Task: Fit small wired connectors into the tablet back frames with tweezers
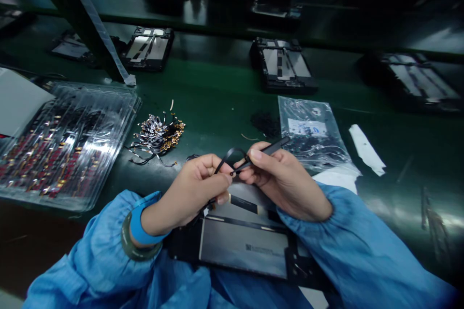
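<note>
Between finger and thumb, my left hand [197,186] pinches a thin black cable [228,155] that arcs up between both hands. My right hand [279,174] is closed around black tweezers [270,148], whose tips point left and down to a small dark end near the left fingertips. Whether the tips grip it, I cannot tell. Beneath both hands lies an opened device [246,246] with silver panels in a black frame, partly hidden by my hands and sleeves. Small connectors and cable ends show just below my left hand.
A clear plastic tray [119,154] holding many cables sits at left, beside a pile of short cables [159,133]. Small black parts [266,123] lie near a clear bag [313,130] and a white strip [366,149]. Opened devices [284,65] line the back; a post [97,24] stands at left.
</note>
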The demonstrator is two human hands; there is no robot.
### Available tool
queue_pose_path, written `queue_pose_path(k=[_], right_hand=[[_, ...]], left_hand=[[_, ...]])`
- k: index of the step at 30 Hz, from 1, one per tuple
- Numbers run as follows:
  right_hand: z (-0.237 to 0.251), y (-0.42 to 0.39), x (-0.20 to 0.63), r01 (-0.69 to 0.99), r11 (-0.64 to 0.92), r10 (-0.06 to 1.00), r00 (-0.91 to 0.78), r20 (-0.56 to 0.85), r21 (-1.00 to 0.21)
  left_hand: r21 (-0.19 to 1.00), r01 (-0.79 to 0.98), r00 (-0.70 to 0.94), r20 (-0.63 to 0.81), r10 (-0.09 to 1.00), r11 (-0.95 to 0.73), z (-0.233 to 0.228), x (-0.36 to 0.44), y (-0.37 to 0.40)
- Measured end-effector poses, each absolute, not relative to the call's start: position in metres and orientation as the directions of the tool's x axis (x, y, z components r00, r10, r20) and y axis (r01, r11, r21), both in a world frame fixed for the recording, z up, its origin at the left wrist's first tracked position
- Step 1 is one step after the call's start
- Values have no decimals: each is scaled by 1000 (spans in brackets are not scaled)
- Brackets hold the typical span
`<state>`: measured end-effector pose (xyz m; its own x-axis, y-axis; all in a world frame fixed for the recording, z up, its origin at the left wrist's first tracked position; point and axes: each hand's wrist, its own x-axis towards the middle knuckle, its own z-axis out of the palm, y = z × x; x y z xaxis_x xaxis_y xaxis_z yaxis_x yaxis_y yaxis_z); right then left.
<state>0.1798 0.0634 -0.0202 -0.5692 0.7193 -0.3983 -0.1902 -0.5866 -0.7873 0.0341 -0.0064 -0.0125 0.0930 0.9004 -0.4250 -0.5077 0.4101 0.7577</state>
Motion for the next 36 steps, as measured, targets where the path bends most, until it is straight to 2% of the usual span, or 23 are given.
queue_pose_path(k=[9, 23, 36], right_hand=[[-20, 63, 180, -179, -581, 724, -558, -405, -794], [-22, 62, 180, -152, -510, 759, -542, -361, -847], [-18, 64, 179, -140, -547, 743, -535, -402, -825]], left_hand=[[756, -510, 101, -421, 902, 410, -12, 34, -7], [818, -393, 36, -443, 896, 420, -19, 34, -8], [788, -465, 64, -424, 904, 403, -16, 35, -7]])
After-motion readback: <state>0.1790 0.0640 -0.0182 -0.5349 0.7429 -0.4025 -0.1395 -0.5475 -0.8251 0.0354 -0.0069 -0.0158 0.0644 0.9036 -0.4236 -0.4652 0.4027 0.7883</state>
